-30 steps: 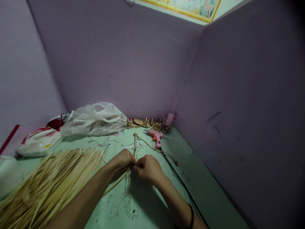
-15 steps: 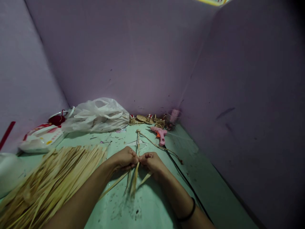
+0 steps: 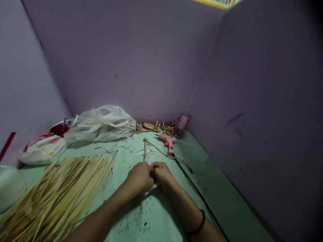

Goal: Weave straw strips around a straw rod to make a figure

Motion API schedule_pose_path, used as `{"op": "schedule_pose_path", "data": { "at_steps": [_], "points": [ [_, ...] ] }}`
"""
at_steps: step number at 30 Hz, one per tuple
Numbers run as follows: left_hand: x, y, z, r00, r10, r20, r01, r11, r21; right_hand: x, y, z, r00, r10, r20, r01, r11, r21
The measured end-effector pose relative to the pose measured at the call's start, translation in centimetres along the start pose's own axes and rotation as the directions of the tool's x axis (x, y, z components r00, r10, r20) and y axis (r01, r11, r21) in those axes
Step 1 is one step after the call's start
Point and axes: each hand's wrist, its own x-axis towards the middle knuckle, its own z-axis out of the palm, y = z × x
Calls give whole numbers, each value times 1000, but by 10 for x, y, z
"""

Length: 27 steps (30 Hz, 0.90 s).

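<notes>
A thin straw braid point(image 3: 145, 151) stretches from a knot at its far end toward me, and its near end disappears under my hands. My left hand point(image 3: 139, 178) is closed over that near end, knuckles up, its fingertips hidden. Touching it on the right, my right hand point(image 3: 162, 174) is closed with thumb and fingers pinched together at the strands. A pale straw strip point(image 3: 153, 187) shows just below the right hand. To the left of my forearm lies a wide spread of loose dried straw strips point(image 3: 73, 181).
A pink glue gun point(image 3: 168, 143) lies right of the braid, its black cord point(image 3: 196, 188) running toward me. A thin twisted cord point(image 3: 164, 154) trails nearby. Behind are a white plastic bag point(image 3: 103, 124), woven straw pieces point(image 3: 149, 126), a white-and-red packet point(image 3: 44, 149) and purple walls.
My left hand has turned over and moved right, now covering the braid's end and the loose strands that hung below it. My right hand stays nearly in place.
</notes>
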Motion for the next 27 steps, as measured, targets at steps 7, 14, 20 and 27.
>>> {"op": "schedule_pose_path", "data": {
  "at_steps": [7, 14, 20, 27],
  "points": [
    [8, -10, -32, 982, -118, 150, 154, 953, -259, -7, -12, -11, 973, 28, 228, -41, 998, 54],
    [24, -24, -15, 888, -66, 456, 365, 705, -609, -9, -14, -11, 972, 33, 234, -55, 995, 88],
    [24, -21, -7, 932, -180, 315, 327, 794, -512, 0, -5, -9, 985, -131, 115, 160, 943, -291],
    [20, -13, -5, 949, -173, 263, 285, 828, -483, -25, -17, -2, 942, -334, -41, 178, 598, -782]
  ]
}}
